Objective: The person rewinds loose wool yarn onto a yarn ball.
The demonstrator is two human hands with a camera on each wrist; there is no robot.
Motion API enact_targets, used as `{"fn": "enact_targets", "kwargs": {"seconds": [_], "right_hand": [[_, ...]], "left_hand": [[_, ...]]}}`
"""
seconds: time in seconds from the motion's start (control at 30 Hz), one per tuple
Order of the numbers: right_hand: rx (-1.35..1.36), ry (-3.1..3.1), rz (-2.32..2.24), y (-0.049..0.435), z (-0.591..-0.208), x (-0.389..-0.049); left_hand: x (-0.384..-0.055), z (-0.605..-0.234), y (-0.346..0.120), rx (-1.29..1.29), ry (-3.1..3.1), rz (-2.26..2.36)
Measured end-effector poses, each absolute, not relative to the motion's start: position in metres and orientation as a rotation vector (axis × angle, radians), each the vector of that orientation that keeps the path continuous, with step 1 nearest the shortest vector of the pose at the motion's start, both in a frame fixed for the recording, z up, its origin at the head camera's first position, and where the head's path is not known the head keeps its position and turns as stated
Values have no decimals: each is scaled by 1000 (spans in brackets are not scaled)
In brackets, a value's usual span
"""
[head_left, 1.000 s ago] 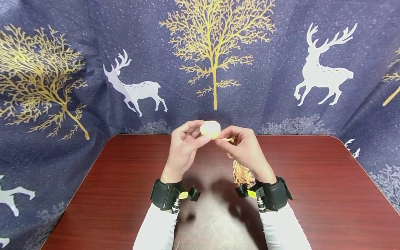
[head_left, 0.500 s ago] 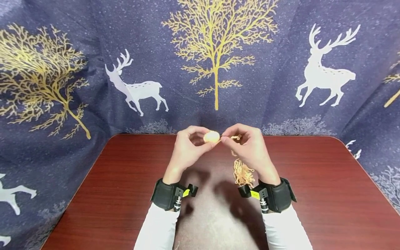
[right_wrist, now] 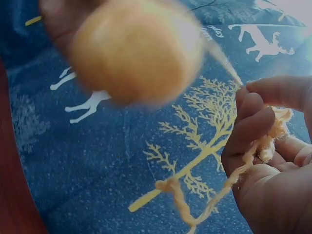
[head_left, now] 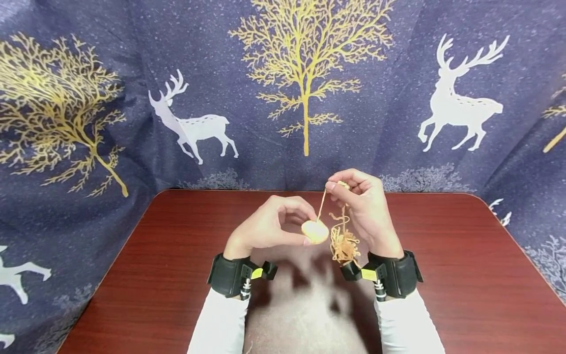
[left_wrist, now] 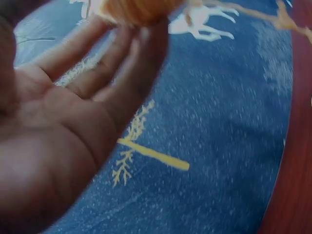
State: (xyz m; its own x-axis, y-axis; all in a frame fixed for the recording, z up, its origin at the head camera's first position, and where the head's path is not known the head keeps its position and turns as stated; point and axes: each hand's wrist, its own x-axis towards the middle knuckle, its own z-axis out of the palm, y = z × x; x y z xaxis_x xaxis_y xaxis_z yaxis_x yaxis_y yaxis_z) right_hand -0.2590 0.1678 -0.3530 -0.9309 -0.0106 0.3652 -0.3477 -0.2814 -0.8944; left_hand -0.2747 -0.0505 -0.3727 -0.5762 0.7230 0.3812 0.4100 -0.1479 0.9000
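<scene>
A small pale-orange ball of yarn [head_left: 315, 231] sits between the thumb and fingers of my left hand [head_left: 269, 225], over the middle of the table. From it a taut strand of yarn [head_left: 322, 205] rises to my right hand [head_left: 361, 201], which pinches it between thumb and forefinger. More yarn [right_wrist: 267, 146] lies bunched in the right palm and trails downward. Below that hand is a loose tangle of orange yarn [head_left: 344, 246]. In the right wrist view the ball [right_wrist: 139, 53] looms large and blurred; the left wrist view catches only its underside [left_wrist: 141, 9] above the fingers.
The reddish-brown table [head_left: 177, 236] has a pale worn patch in front of me. Behind it hangs a dark blue curtain [head_left: 265, 147] printed with white deer and gold trees. Black straps with small cameras [head_left: 230, 275] circle both wrists.
My left hand has lowered the yarn ball toward me and slightly right. The right hand has moved up and right, and the strand between them has lengthened.
</scene>
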Motion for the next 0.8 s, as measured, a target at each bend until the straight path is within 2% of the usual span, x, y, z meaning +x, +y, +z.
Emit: {"fn": "enact_targets", "kwargs": {"seconds": [0.23, 0.47, 0.63, 0.8], "right_hand": [[506, -2105, 2043, 167, -357, -260], [635, -2285, 1848, 157, -356, -256], [677, -2358, 1715, 154, -355, -252], [682, -2373, 1670, 156, -352, -249]], "left_hand": [[-269, -365, -47, 1325, 1507, 2245], [-270, -363, -37, 1043, 1432, 2679], [-272, -366, -32, 839, 1695, 2786], [-275, -372, -33, 918, 2342, 2441]]}}
